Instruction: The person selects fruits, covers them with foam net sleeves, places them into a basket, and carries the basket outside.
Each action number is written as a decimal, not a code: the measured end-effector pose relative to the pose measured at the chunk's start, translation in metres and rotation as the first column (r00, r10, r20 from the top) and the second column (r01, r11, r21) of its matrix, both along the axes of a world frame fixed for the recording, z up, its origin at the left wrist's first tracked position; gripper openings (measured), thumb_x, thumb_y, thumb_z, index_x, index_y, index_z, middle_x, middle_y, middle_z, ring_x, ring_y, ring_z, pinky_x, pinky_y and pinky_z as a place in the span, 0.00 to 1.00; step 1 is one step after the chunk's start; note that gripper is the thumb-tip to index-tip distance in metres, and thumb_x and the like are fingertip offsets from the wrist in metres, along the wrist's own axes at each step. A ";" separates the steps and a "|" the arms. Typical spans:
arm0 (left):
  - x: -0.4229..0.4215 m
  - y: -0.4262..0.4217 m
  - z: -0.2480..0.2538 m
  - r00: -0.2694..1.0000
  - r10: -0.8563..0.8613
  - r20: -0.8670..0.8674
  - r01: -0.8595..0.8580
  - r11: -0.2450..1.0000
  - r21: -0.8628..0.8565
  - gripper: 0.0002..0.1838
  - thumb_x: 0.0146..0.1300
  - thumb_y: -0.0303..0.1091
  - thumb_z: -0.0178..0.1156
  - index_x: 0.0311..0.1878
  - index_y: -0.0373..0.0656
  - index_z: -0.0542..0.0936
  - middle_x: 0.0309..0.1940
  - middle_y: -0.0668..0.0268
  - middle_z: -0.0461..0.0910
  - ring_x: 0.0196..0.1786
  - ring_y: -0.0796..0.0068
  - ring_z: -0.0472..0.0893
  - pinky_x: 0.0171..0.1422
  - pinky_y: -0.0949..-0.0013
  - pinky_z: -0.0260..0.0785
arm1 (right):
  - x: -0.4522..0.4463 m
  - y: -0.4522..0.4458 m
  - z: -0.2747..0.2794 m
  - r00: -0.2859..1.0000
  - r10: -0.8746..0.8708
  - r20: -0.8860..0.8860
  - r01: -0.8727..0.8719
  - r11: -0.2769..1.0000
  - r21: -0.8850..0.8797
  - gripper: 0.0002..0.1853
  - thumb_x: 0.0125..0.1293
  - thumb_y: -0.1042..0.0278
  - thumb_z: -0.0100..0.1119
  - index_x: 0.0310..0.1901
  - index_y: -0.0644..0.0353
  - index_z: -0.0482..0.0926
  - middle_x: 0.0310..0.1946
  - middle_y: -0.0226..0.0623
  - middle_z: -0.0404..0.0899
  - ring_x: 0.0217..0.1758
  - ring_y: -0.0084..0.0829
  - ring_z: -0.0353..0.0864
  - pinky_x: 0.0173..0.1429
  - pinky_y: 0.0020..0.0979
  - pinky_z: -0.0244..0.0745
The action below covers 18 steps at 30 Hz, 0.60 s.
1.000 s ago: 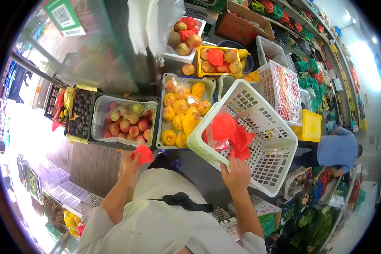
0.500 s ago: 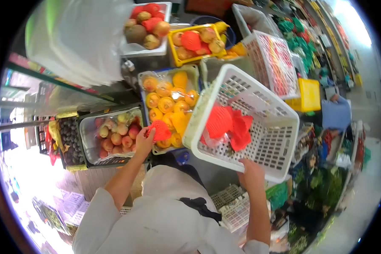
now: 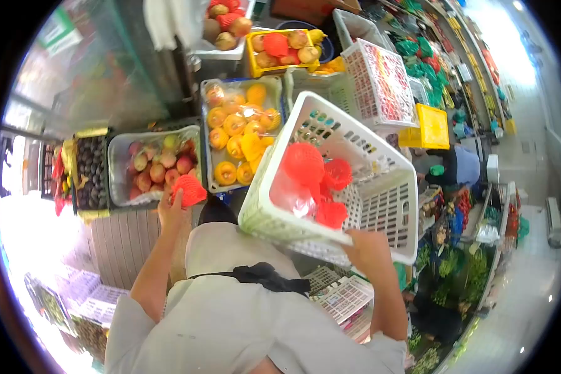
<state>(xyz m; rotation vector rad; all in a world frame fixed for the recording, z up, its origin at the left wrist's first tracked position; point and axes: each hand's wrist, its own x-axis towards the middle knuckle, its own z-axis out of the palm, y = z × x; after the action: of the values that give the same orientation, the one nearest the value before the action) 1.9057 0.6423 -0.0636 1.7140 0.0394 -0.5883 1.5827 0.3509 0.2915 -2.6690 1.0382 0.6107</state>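
Observation:
My left hand (image 3: pixel 173 210) is closed on a red foam fruit net (image 3: pixel 189 189), held at the front edge of a crate of peach-like fruit (image 3: pixel 158 167). It cannot be seen whether the net has a fruit inside. With my right hand (image 3: pixel 369 249) I grip the near rim of a white plastic basket (image 3: pixel 380 187), which is tilted. Several more red foam nets (image 3: pixel 304 163) and some clear plastic lie inside that basket. Between my hands, farther off, sits a tray of orange fruit (image 3: pixel 234 134), some in clear wrap.
Dark plum-like fruit (image 3: pixel 93 181) fills a crate at the left. Beyond the tray stand a yellow crate (image 3: pixel 287 53) of fruit and a white crate (image 3: pixel 383 84) with a red-patterned side. A person in blue (image 3: pixel 464 165) is at the right. Glass panels (image 3: pixel 93 81) rise at the upper left.
My left hand has moved left with the red net, from the orange fruit tray to the front of the peach crate. The basket has shifted slightly left, and the nets in it lie differently. My view has shifted.

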 end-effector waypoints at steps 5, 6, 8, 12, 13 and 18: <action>-0.062 0.091 0.019 0.938 0.321 0.127 -0.326 0.945 0.020 0.17 0.72 0.42 0.69 0.52 0.37 0.83 0.47 0.67 0.83 0.48 0.78 0.83 0.39 0.74 0.79 | -0.062 0.071 0.000 0.967 0.227 0.112 -0.239 0.965 0.105 0.13 0.57 0.65 0.72 0.44 0.52 0.87 0.29 0.41 0.86 0.34 0.46 0.87 0.39 0.45 0.80; -0.078 0.114 0.009 0.920 0.391 0.005 -0.391 0.920 0.020 0.16 0.72 0.42 0.69 0.52 0.38 0.83 0.50 0.66 0.82 0.47 0.77 0.83 0.39 0.73 0.80 | -0.073 0.082 -0.003 0.955 0.248 0.161 -0.272 0.950 0.150 0.13 0.55 0.68 0.71 0.44 0.52 0.86 0.29 0.40 0.85 0.34 0.45 0.87 0.38 0.44 0.80; -0.108 0.151 0.017 0.901 0.406 -0.150 -0.419 0.906 -0.065 0.16 0.72 0.41 0.68 0.53 0.38 0.83 0.50 0.66 0.81 0.47 0.77 0.83 0.40 0.73 0.80 | -0.089 0.104 -0.012 0.922 0.285 0.262 -0.338 0.923 0.186 0.13 0.53 0.71 0.69 0.42 0.52 0.85 0.28 0.38 0.84 0.32 0.45 0.86 0.37 0.43 0.80; -0.135 0.173 0.110 0.857 0.470 -0.211 -0.515 0.797 -0.316 0.14 0.75 0.40 0.65 0.52 0.38 0.82 0.47 0.65 0.82 0.45 0.76 0.85 0.47 0.71 0.81 | -0.100 0.139 -0.027 0.829 0.421 0.368 -0.487 0.867 0.104 0.06 0.55 0.71 0.64 0.35 0.52 0.79 0.20 0.32 0.78 0.24 0.40 0.82 0.28 0.42 0.76; -0.135 0.181 0.136 0.874 0.486 0.014 -0.450 0.819 -0.355 0.14 0.75 0.39 0.64 0.52 0.38 0.82 0.47 0.65 0.83 0.47 0.75 0.85 0.49 0.70 0.80 | -0.099 0.151 -0.023 0.823 0.460 0.333 -0.520 0.846 0.115 0.08 0.54 0.71 0.66 0.37 0.51 0.81 0.22 0.33 0.80 0.26 0.41 0.83 0.30 0.43 0.77; -0.140 0.193 0.328 0.883 -0.048 0.467 0.268 0.869 -0.416 0.29 0.70 0.45 0.69 0.66 0.36 0.76 0.66 0.50 0.75 0.63 0.66 0.80 0.63 0.62 0.76 | -0.066 0.213 -0.010 0.722 0.590 0.361 -0.657 0.748 0.090 0.09 0.55 0.70 0.65 0.39 0.51 0.81 0.22 0.32 0.79 0.25 0.42 0.83 0.29 0.44 0.77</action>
<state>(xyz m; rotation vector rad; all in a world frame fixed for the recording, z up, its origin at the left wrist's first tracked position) 1.7659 0.8351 0.2648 1.3368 -0.5442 -0.2781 1.5170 0.5636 0.2820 -2.7581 -0.0579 0.3463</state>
